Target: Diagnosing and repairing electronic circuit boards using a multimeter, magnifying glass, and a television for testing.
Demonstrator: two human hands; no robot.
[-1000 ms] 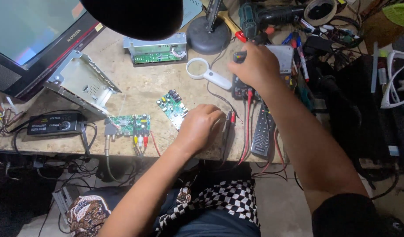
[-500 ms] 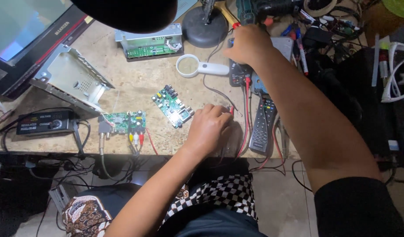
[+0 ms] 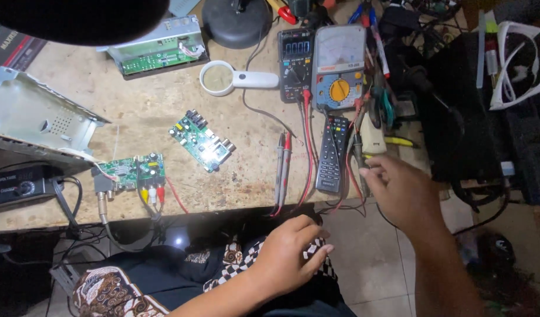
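Open bench surface lies between the small green circuit board and the pair of test probes, and a wider bare patch sits left of the magnifying glass. Right of the probes, passage is blocked: red leads, the black remote control and two multimeters stand close together. The right hand hovers at the bench edge beside the remote; the left hand sits below the edge (over the lap). The far right is crowded with tools and cables.
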